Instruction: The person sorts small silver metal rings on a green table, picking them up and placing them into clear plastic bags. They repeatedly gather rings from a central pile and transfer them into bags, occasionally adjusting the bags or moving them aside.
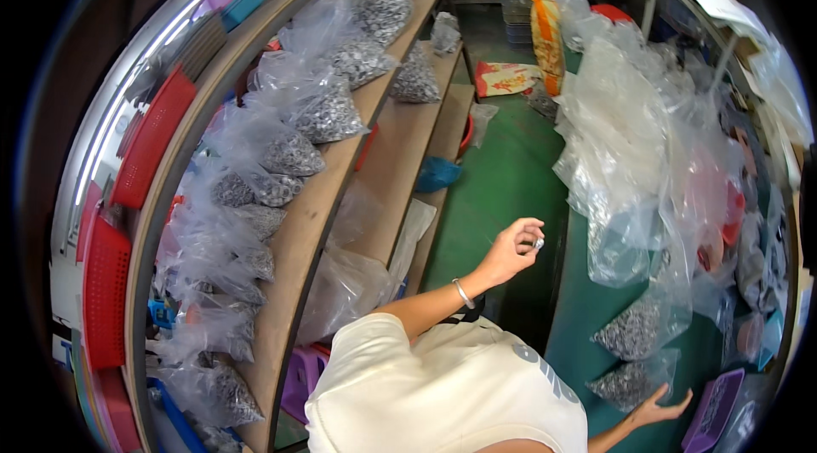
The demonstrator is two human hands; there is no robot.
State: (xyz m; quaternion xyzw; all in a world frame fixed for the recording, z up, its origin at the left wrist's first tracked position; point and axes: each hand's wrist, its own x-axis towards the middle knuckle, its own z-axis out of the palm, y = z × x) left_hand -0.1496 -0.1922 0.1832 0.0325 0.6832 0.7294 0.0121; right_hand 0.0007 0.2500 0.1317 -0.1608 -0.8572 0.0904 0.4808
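Note:
My left hand (511, 252) is raised over the aisle, its fingers pinched on a small silvery metal part (539, 243) whose exact kind is too small to make out. At the lower right, my right hand (654, 409) has its fingers apart and holds nothing. Close by it, a clear plastic bag of small grey metal parts (625, 385) lies on the green-topped table (572, 317). A similar bag of metal parts (631, 329) rests just beyond. On the other side of that hand stands a purple plastic basket (713, 410).
A wooden shelf rack (340, 172) on the left bears several clear bags of metal parts (328, 112). Red baskets (106, 291) stand along its outer side. Large plastic bags (608, 155) cover the table's far part. An orange sack (547, 40) stands farther down the aisle.

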